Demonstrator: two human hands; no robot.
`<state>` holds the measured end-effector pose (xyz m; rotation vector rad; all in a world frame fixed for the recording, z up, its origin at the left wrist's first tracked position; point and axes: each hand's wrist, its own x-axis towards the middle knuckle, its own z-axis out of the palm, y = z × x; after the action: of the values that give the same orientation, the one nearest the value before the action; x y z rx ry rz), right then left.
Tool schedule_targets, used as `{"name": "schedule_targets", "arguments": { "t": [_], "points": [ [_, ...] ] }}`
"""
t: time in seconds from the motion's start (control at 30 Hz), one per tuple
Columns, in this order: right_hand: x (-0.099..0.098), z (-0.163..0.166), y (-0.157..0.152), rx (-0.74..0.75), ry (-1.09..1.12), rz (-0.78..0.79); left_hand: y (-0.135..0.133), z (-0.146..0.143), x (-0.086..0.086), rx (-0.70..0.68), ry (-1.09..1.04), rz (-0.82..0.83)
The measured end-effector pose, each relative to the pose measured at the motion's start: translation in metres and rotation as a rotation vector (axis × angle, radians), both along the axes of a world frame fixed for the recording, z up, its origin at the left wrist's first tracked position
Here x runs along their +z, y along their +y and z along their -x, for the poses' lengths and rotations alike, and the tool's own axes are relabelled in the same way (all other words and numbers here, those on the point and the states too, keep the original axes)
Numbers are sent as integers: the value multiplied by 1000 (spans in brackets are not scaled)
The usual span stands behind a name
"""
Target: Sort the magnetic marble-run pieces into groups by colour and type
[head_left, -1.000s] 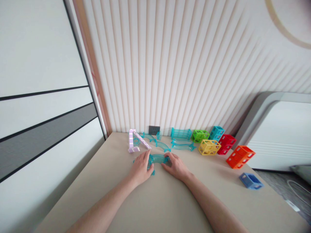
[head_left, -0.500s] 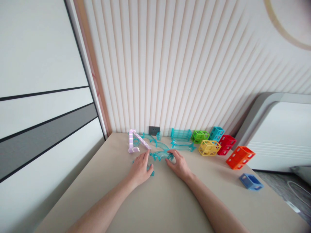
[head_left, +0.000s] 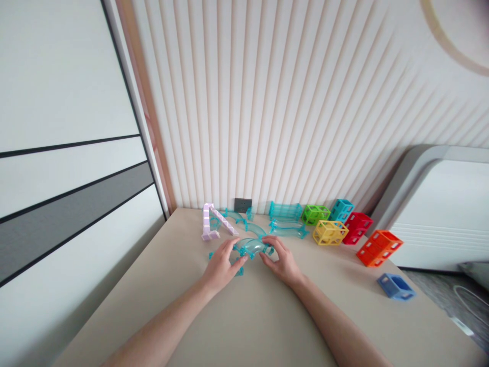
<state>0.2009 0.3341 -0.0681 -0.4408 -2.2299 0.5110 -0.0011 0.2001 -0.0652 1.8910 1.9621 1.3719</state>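
Curved translucent teal plastic track piece (head_left: 253, 247) resting on beige worktop (head_left: 248, 316), left hand (head_left: 222, 265) grip holding one end, right hand (head_left: 283, 261) grip holding the other

Our left hand (head_left: 223, 264) and right hand (head_left: 281, 260) flank the curved track piece (head_left: 252, 247) on the table (head_left: 248, 316). Beyond it to the left stands the stepped ramp (head_left: 214, 223); lattice blocks (head_left: 329, 232) cluster far right (one lies nearer, apart).

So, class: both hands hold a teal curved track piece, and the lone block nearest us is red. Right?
No: the head view shows that lone block is blue. The left hand and right hand do hold the teal curved track piece.
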Motion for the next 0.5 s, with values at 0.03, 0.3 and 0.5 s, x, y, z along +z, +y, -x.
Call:
{"name": "schedule_targets", "arguments": {
  "t": [0.03, 0.3, 0.5],
  "points": [
    [0, 0, 0, 6, -2, -5, 0, 0, 1, 1, -10, -4],
    [4, -3, 1, -29, -79, -79, -1, 0, 3, 38, 30, -28],
    [7, -2, 0, -33, -92, -155, -2, -3, 4, 99, 96, -47]
  ]
}}
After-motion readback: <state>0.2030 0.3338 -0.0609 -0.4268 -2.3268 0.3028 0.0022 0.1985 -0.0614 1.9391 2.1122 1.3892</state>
